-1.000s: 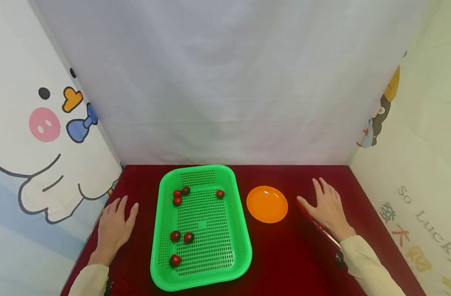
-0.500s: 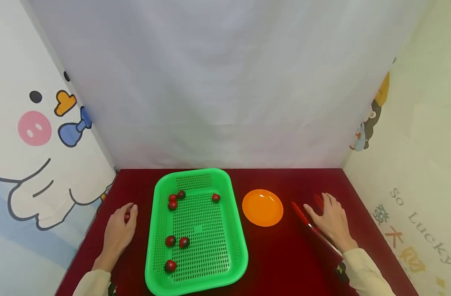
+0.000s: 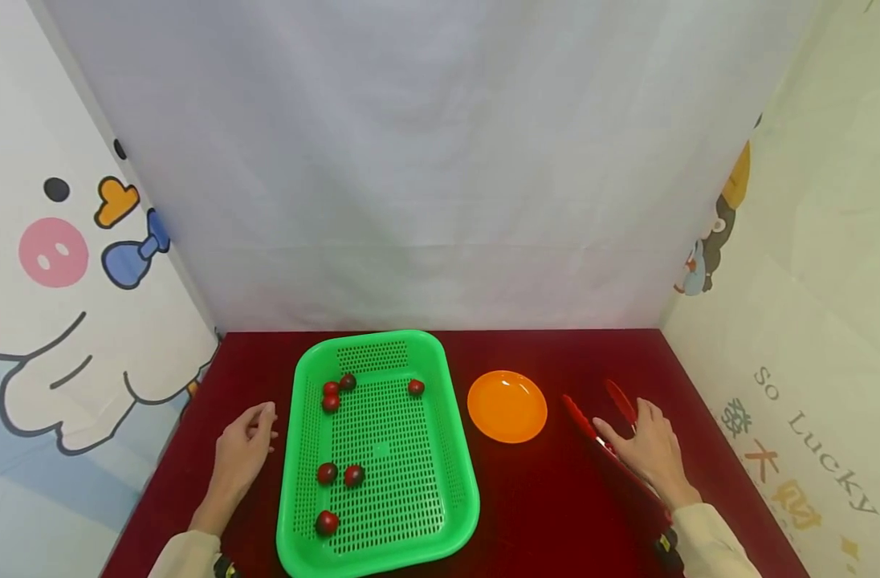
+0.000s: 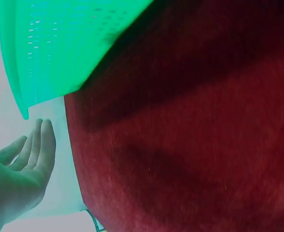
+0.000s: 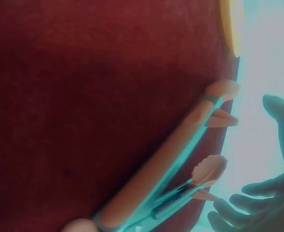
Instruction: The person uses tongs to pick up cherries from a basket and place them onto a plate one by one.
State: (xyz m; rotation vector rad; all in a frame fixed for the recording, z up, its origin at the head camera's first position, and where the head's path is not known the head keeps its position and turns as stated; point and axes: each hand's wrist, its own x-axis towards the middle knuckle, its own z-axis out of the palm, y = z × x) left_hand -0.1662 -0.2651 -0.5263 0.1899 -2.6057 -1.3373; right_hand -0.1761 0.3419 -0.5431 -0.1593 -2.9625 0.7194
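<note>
1) I judge that the step in hand is to reach for the red tongs [image 3: 579, 419], which lie with arms apart on the table [image 3: 527, 506], to the right of the orange plate [image 3: 507, 406]
2) My right hand [image 3: 653, 453] is over them, fingers spread and gripping nothing; if a fingertip touches, I cannot tell
3) For the next move I would need, I think, thumb and fingers around both arms, pressing evenly
4) My left hand [image 3: 239, 453] is near the green basket [image 3: 393, 502], with loosely bent fingers; I see nothing in it
5) Between plate and tongs the gap is narrow, so swinging left could bump the rim; toward me there is wider bare table
6) The basket wall stands raised around the small red fruits [image 3: 327, 523], so I should cross it from above
</note>
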